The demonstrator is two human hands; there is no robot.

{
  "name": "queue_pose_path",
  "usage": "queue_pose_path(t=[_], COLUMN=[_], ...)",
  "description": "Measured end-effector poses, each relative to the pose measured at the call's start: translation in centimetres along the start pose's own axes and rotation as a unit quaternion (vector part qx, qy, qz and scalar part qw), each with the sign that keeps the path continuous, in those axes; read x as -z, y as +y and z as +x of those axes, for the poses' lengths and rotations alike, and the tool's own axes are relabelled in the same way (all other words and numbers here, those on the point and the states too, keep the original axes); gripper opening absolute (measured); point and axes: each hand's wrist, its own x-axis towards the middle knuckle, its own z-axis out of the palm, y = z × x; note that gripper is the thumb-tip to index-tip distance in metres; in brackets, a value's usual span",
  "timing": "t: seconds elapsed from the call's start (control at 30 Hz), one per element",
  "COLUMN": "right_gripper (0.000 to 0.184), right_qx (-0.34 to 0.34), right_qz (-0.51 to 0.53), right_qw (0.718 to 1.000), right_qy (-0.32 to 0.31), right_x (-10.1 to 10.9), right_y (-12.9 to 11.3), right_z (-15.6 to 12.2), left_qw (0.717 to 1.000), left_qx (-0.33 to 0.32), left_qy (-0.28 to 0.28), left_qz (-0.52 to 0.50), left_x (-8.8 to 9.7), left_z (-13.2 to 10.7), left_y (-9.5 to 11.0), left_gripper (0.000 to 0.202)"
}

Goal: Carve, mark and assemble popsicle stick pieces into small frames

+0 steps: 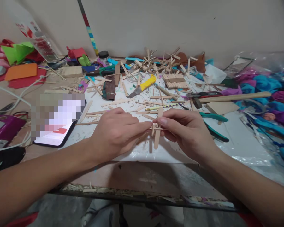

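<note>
Both my hands meet over the white work sheet [156, 154] at the table's front. My left hand [117, 130] is curled, its fingertips pinching the left side of a small assembly of wooden craft sticks [157, 135]. My right hand [186, 130] is closed on the same sticks from the right, thumb on top. One stick stands upright across thinner crosspieces between the fingers. Many loose craft sticks [123, 101] lie scattered on the sheet just behind my hands.
A phone [58, 126] lies left of my left hand. Green-handled pliers [215, 124] lie right of my right hand. Behind are a yellow utility knife [143, 86], a glued stick panel [175, 81], a long dowel [236, 97], coloured paper [21, 71] and crepe paper flowers [267, 91].
</note>
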Motion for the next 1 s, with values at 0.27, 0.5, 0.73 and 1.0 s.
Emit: queue_pose_path(t=[0.27,0.5,0.73,1.0], right_gripper=[0.027,0.054,0.039,0.031], right_qx=[-0.045,-0.054,-0.024,-0.021], right_qz=[0.020,-0.015,-0.013,-0.002], right_qw=[0.999,0.998,0.999,0.999], right_qy=[-0.018,-0.039,-0.037,-0.034], right_x=[-0.2,0.1,0.0,0.0], right_y=[-0.6,-0.2,-0.5,-0.4], right_z=[0.0,0.3,0.1,0.1], left_qw=[0.971,0.895,0.874,0.828], left_qx=[0.173,0.320,0.328,0.339], left_qy=[-0.060,-0.068,-0.053,-0.069], left_qz=[-0.152,-0.304,-0.353,-0.441], left_x=[0.6,0.9,1.0,1.0], left_z=[0.9,1.9,2.1,1.7], left_y=[1.0,0.9,0.6,0.3], left_gripper=[0.018,0.022,0.020,0.025])
